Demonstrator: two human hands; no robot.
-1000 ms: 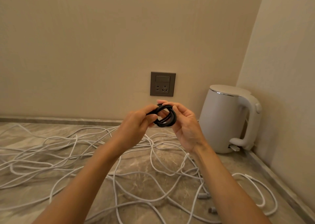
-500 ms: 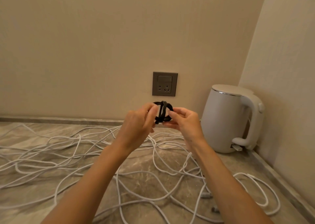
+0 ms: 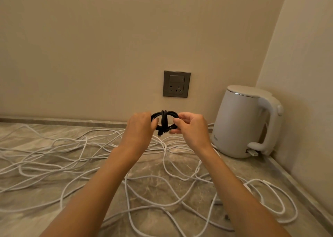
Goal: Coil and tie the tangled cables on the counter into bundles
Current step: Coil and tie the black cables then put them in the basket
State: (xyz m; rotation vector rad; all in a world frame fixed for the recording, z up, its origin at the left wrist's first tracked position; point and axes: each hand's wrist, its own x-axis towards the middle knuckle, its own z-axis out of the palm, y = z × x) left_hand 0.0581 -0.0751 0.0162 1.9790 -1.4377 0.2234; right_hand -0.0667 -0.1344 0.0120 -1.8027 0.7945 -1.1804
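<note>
Okay, both hands are up above the grey-brown marble counter (image 3: 151, 164), close to the far wall, with a small black cable coil (image 3: 164, 121) held between them. The left hand (image 3: 139, 126) pinches the coil's left side, thumb in front and fingers curled behind. The right hand (image 3: 189, 128) pinches the coil's right side with thumb and forefinger, its other fingers bent. The coil is off the counter, in the air, roughly flat-on to the camera. One strand of the same black cable is wrapped upright across the coil's middle, so it looks like a figure of two loops. A short black end with a plug hangs down just below the wrap; what kind of plug it is I cannot tell.

A loose tangle of thin white cables (image 3: 75, 157) lies spread over the counter from the far left to the near right, passing under both forearms. One big white loop sits near right, close to the counter's right edge. A couple of small connectors show among the near-right strands, too blurred to tell more.

A white electric kettle with a side handle (image 3: 239, 121) stands upright in the far right corner. Its lid is down. A dark grey wall socket with a switch (image 3: 176, 84) sits on the beige wall, just above the black coil and left of the kettle.
</note>
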